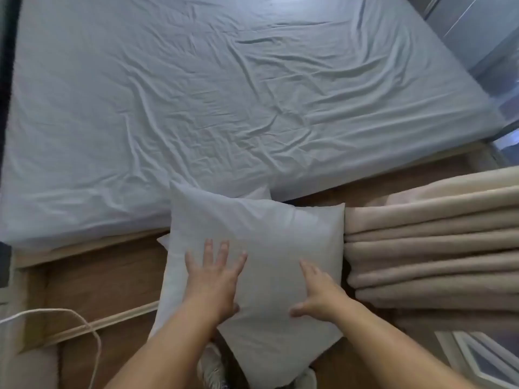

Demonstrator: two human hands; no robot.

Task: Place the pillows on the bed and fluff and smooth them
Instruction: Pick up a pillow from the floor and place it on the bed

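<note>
We observe a plump white fabric pillow [261, 248] lying off the bed, its far corner leaning against the mattress edge and the rest over the brown wood-grain floor [106, 279]. Our left hand [212, 279] lies flat on it, fingers spread wide, grasping nothing. Our right hand [320, 293] rests on it likewise, fingers extended, thumb out. The wide bed with its wrinkled pale blue-grey sheet [224, 94] carries no pillow. Beige pleated curtains [432, 248] touch the pillow's right edge. A white cord [84, 327] loops at lower left.

No legible text anywhere.
</note>
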